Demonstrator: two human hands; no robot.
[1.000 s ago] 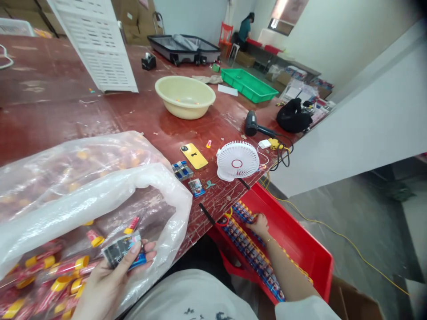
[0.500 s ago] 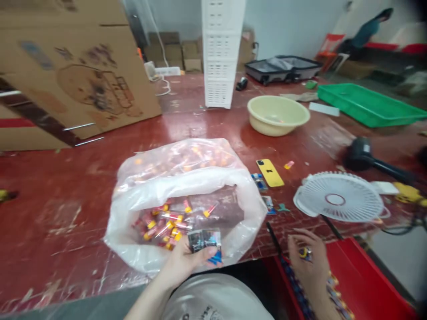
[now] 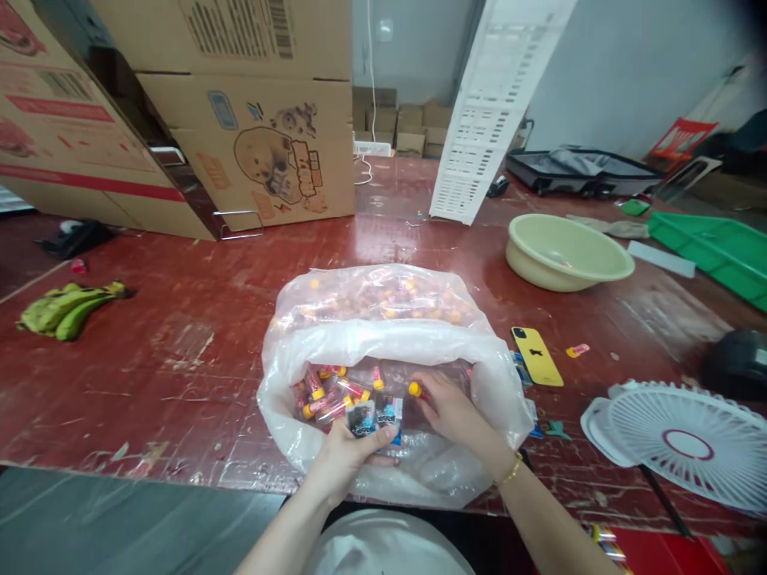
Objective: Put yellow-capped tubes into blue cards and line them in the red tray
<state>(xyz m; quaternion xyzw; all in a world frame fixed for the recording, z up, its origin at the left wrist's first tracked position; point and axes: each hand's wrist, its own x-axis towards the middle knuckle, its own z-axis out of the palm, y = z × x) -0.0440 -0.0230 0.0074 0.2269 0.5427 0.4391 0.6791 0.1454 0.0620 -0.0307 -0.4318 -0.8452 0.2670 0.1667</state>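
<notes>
A white plastic bag (image 3: pixel 359 339) lies with its mouth turned toward me. Inside are several small clear tubes (image 3: pixel 335 406) with yellow caps and reddish contents. My left hand (image 3: pixel 344 459) is at the bag's near rim, its thumb pressed over small black, white and blue printed packets (image 3: pixel 388 415). Reaching into the right half of the mouth, my right hand (image 3: pixel 452 411) has a yellow-capped tube (image 3: pixel 415 389) at its fingertips. Part of that tube is hidden by the fingers.
Right of the bag lie a yellow phone (image 3: pixel 536 355), a single tube (image 3: pixel 578 350) and a white fan grille (image 3: pixel 686 443). Farther back are a pale yellow basin (image 3: pixel 569 275) and a green tray (image 3: pixel 713 251). Bananas (image 3: pixel 69 311) and cardboard boxes (image 3: pixel 281 160) occupy the left; a red tray (image 3: pixel 665 551) sits low right.
My right hand has moved from above the red tray at lower right into the bag's mouth. The left hand still holds the packets. The view has turned left, bringing the bananas in.
</notes>
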